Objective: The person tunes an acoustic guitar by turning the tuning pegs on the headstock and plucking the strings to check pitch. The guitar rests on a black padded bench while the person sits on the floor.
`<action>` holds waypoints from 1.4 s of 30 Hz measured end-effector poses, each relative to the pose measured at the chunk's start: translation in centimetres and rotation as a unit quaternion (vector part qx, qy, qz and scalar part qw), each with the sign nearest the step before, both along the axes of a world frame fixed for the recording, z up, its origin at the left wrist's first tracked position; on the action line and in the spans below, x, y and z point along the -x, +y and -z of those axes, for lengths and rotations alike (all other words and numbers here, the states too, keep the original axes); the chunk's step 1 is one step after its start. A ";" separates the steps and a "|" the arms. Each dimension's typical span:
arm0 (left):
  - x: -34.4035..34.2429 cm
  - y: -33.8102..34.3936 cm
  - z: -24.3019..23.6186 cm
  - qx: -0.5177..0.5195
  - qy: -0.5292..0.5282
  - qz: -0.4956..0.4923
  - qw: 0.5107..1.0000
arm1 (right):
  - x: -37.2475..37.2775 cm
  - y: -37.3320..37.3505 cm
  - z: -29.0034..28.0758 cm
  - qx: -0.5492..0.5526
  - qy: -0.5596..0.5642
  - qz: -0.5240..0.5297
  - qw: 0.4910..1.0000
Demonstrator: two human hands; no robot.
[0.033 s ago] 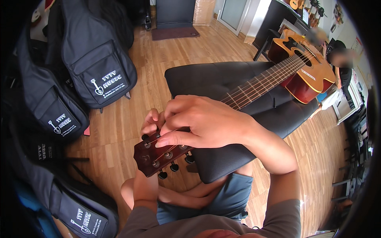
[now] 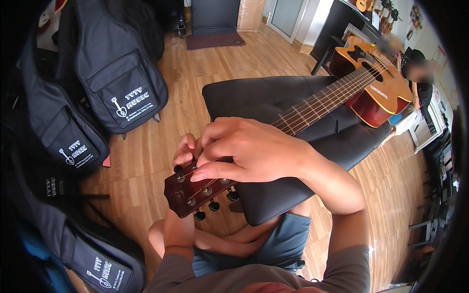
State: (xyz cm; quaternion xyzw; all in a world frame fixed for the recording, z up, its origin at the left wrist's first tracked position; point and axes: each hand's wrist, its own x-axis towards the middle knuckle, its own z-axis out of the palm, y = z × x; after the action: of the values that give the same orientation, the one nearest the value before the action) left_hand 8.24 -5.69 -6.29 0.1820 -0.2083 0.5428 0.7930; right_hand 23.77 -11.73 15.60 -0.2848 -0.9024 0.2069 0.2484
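Note:
An acoustic guitar (image 2: 383, 90) lies across a black padded bench (image 2: 254, 100), its body at the far right and its dark red headstock (image 2: 188, 193) towards me. My right hand (image 2: 249, 146) reaches over the headstock end of the neck, fingers bent. Its thumb and fingertips are closed on a thin guitar string (image 2: 186, 176) above the headstock. Behind the far edge of the headstock, my left hand (image 2: 186, 149) has its fingers curled at a black tuning peg (image 2: 177, 169); part of this hand is hidden. Several other tuning pegs (image 2: 214, 205) stick out along the near edge.
Several black guitar bags (image 2: 117, 73) stand on the left side of the wooden floor (image 2: 181, 107). A dark red mat (image 2: 215, 41) lies at the back. Two people (image 2: 420, 93) are beyond the guitar at the right. My bent legs (image 2: 234, 239) are below the bench.

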 end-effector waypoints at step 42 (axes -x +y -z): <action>2.9 -2.4 -5.5 0.067 0.322 -0.086 0.940 | -0.1 -0.1 0.0 0.004 0.016 -0.009 1.000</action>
State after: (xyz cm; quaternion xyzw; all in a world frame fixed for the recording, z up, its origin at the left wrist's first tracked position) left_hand 5.33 -8.09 -0.84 0.3112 0.1116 0.5337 0.7784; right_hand 23.88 -11.80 15.59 -0.2743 -0.9000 0.2177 0.2595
